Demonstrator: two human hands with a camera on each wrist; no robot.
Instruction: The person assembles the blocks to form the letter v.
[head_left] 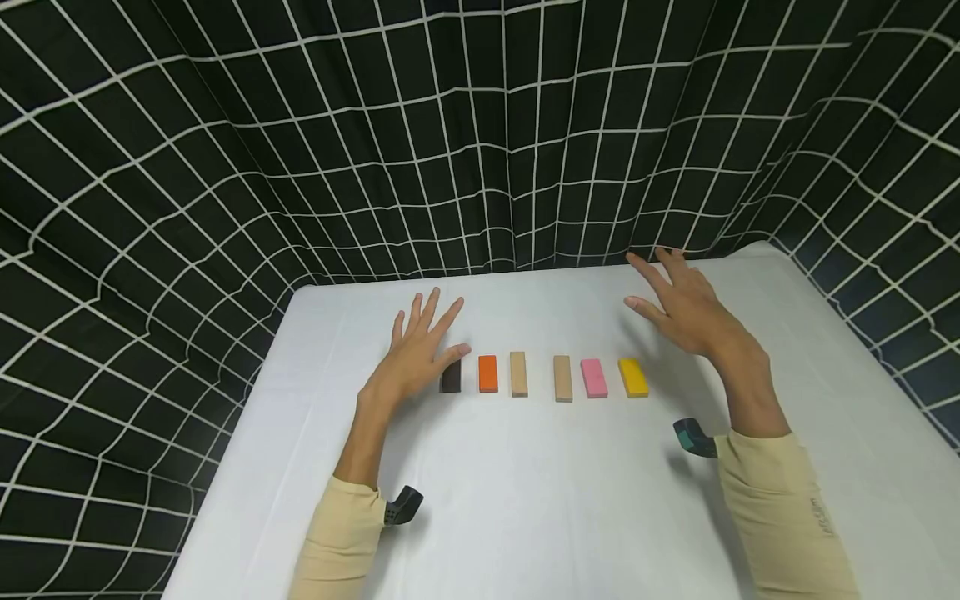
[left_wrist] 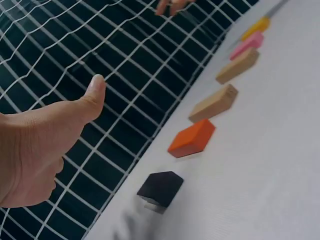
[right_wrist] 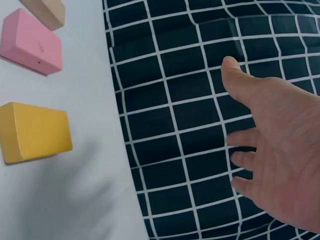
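Left hand (head_left: 409, 364), empty, fingers spread, raised near black block (head_left: 451, 383); right hand (head_left: 692, 315) same, near yellow block (head_left: 633, 378). Orange block (head_left: 488, 374), two wooden blocks (head_left: 518, 374), pink block (head_left: 594, 378) sit between, one row on the counter (head_left: 525, 483). Best grip: pinch long sides from above, don't nudge neighbours.

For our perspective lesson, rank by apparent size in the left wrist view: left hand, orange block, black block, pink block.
1. Left hand
2. Orange block and black block: too alike to rank
3. Pink block, farther away
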